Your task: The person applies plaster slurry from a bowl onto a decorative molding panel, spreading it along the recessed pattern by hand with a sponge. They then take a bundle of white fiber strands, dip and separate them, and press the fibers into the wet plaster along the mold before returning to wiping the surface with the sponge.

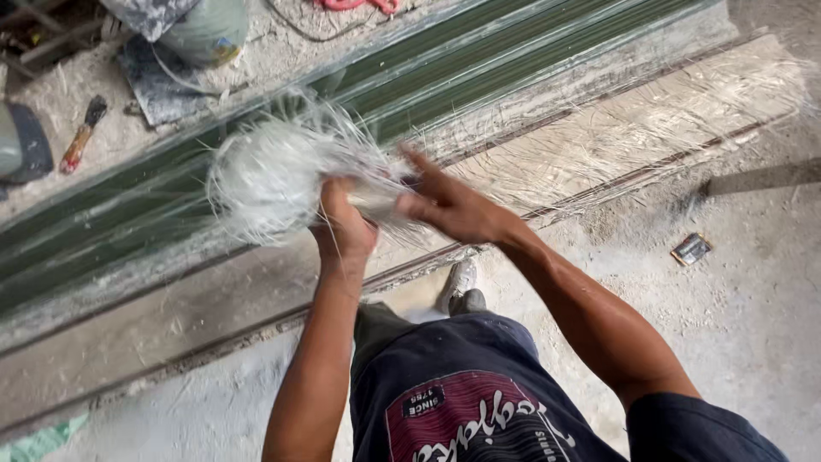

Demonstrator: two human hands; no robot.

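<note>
Over the mould [513, 77], fibre bundle [274, 175] lying left-to-right.

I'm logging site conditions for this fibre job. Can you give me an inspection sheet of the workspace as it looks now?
Surface: long pale plank coated with stray white fibres, beside a long green ribbed panel.
Job's things: white bundle of glassy fibre strands.
Clutter: red-handled brush, grey-white bucket, small flat packet on the dusty floor.
Grippers: left hand grips the bundle; right hand pinches strands at it.
Cables: red cord at the top edge.
Surroundings: dusty concrete floor.
</note>
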